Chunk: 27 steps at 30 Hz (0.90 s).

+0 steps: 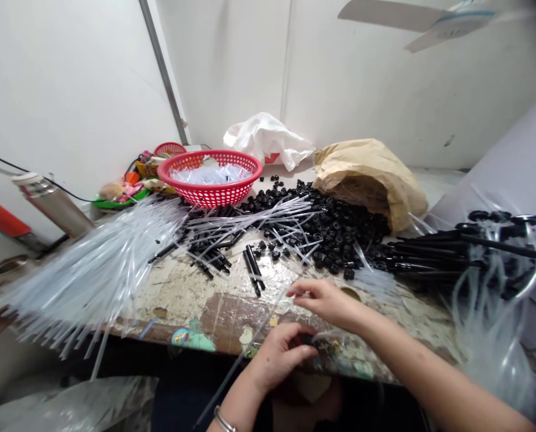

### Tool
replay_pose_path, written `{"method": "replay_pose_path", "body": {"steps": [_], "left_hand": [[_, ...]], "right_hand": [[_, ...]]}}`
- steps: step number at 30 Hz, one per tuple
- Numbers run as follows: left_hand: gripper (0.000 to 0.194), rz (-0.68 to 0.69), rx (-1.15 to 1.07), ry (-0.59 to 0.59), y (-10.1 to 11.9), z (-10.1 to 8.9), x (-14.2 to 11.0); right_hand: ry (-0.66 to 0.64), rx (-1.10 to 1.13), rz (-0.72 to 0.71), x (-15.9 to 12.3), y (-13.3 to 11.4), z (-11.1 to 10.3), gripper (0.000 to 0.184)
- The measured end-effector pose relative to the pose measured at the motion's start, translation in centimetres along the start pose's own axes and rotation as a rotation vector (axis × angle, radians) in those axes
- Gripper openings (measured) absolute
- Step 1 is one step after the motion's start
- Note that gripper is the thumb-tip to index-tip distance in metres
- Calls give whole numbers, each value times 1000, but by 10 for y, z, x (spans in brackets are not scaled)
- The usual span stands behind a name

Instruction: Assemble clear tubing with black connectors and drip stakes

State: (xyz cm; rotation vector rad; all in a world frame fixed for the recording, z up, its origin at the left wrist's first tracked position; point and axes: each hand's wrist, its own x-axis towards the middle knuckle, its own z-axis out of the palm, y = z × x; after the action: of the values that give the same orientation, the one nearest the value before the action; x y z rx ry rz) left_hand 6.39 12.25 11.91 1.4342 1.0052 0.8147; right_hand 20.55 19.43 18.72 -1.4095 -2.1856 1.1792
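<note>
At the table's front edge, my left hand (279,354) is closed, thumb and fingers pinched round a small black fitting (309,340) that is mostly hidden. Just above it, my right hand (324,303) reaches across with its fingertips pinched together at the upper end of a thin clear plastic tube (238,360). That tube slants down to the left, past my left wrist. Two short black rods (253,270) lie on the table beyond my hands. Loose clear tubes (259,216) are strewn over a heap of small black fittings (340,231).
A large bundle of clear tubes (101,270) overhangs the left edge. Behind stand a red basket (209,193) of clear pieces and an open brown paper bag (371,162). Black rods with tubes (439,255) are piled right. A metal flask (54,204) stands far left.
</note>
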Motion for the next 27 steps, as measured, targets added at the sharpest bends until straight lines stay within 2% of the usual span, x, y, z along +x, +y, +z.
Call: {"method": "replay_pose_path", "body": {"steps": [4,6,8,10,13,18,22,25,27], "left_hand": [[32,28,0,-24,0,4,-4],[34,48,-21,-35,0,5,-4],[33,61,-36,-39,0,4,-4],[32,79,-35,-32,0,3,-4],[32,73,-2,-18,0,0,-4],[34,-12,13,-1,0,-2,-4],[34,8,-4,46,-2,-1,-6],[33,-24,-88,68,-7,1,-6],[32,-65,-174,78,-12,1,-5]], "right_hand": [[-92,-90,-35,39,3,52,31],[-120,-127,-57,46,3,67,25],[-127,-142,-81,47,3,72,15],[-97,-137,-105,46,-1,66,8],[0,-102,-122,53,-12,44,2],[208,-48,-129,94,-27,5,7],[315,-29,-114,124,-28,0,10],[344,4,-150,122,-35,-1,18],[347,38,-186,105,-44,-8,24]]}}
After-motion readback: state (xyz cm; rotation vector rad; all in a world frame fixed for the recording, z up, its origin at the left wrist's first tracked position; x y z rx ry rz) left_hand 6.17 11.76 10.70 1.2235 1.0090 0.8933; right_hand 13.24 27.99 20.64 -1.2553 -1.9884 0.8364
